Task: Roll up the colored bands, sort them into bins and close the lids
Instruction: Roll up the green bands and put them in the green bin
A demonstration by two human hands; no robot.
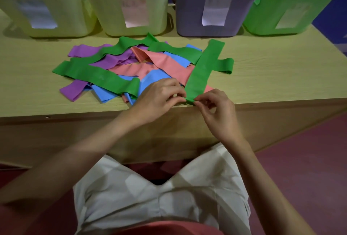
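A green band (pixel 203 67) lies stretched away from me on the wooden table (pixel 272 73), its near end at the front edge. My left hand (pixel 159 97) and my right hand (pixel 217 108) pinch that near end from either side, where a small fold or roll has formed. Behind it lies a loose pile of flat bands: green (pixel 97 74), purple (pixel 112 60), pink (pixel 167 62) and blue (pixel 155 78). Along the table's back stand open bins: two pale yellow (pixel 43 5) (pixel 129 3), one purple (pixel 212 5), one green (pixel 289 5).
Each bin carries a white paper label on its front. No lids are in view. The table's front edge runs just under my hands, with my lap and a reddish floor (pixel 309 150) below. Another green band (pixel 225 65) lies crosswise under the held one.
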